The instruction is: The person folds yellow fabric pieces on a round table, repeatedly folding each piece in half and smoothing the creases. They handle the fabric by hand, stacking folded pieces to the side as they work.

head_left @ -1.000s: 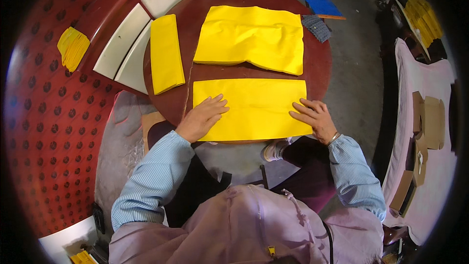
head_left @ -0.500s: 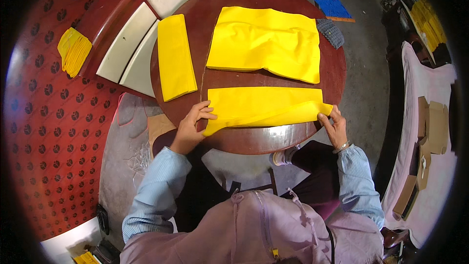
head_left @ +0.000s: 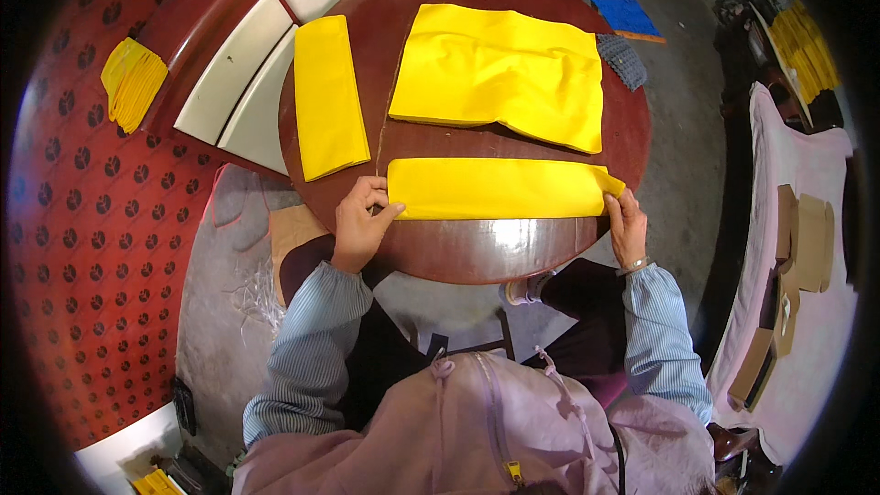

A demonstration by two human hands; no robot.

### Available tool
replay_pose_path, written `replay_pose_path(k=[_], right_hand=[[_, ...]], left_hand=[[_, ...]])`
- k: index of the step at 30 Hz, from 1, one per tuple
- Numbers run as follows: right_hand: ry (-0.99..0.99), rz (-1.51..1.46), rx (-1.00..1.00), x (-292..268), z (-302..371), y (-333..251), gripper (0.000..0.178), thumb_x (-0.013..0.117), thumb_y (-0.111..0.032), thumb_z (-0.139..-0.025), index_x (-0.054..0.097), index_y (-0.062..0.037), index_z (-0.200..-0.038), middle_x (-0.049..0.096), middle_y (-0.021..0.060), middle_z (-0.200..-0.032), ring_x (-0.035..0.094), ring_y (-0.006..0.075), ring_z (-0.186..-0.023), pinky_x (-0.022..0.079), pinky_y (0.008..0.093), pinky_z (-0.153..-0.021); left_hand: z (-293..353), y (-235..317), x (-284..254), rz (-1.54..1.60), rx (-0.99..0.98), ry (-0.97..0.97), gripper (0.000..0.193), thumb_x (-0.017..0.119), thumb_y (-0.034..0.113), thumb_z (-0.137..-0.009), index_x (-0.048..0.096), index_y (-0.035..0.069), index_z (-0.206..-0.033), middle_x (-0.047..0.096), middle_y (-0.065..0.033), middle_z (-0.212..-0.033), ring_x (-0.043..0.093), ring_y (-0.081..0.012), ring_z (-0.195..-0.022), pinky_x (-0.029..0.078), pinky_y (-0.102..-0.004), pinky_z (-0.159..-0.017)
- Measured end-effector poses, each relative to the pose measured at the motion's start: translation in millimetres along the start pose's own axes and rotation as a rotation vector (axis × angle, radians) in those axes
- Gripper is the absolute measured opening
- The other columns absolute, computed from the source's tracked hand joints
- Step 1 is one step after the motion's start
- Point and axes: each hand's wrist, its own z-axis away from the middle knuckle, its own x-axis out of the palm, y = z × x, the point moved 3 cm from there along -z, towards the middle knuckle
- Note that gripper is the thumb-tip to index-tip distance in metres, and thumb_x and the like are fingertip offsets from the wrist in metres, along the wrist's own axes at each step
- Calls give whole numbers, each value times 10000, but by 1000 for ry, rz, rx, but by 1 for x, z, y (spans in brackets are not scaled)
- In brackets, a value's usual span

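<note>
A long, folded yellow sheet (head_left: 500, 191) lies along the near part of the round dark-red table (head_left: 458, 252). My left hand (head_left: 361, 225) pinches its left end between thumb and fingers. At the other end, my right hand (head_left: 625, 227) grips the right corner, where a small flap of the sheet juts out. Beyond it sits a stack of wide yellow sheets (head_left: 500, 73), slightly rumpled on top. To the left, a narrow pile of folded yellow sheets (head_left: 330, 96) stands lengthwise on the table.
A grey knitted cloth (head_left: 623, 61) hangs at the table's right edge. Cream-panelled red furniture (head_left: 234, 73) adjoins the left side, with a yellow bundle (head_left: 133, 82) beyond. At right, opened cardboard boxes (head_left: 811, 243) lie on a pink-covered surface (head_left: 733, 348). A blue mat (head_left: 625, 16) is on the floor.
The near edge of the yellow sheet, loose and slanting before, now lies folded flat and straight. Both hands have shifted slightly, still at its two ends.
</note>
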Motion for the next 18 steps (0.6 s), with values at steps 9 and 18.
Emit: replay_pose_path(k=[9,18], right_hand=[[-11,-102,67,-4,7,-3,257,766,-203,-1013,698,-6,-1163,699,113,-955,656,209,-871,543,359,-837],[64,-113,57,2,11,-27,512,826,-97,-943,576,-45,-1387,715,104,-1087,668,192,-917,569,369,-917]], left_hand=[[11,15,2,-105,-11,77,487,840,55,-870,588,-40,-1275,796,-103,-894,778,-215,-925,591,-343,-901],[23,14,11,-192,95,194,589,861,-4,-853,514,-13,-1329,734,-119,-910,764,-261,-1038,593,-364,-927]])
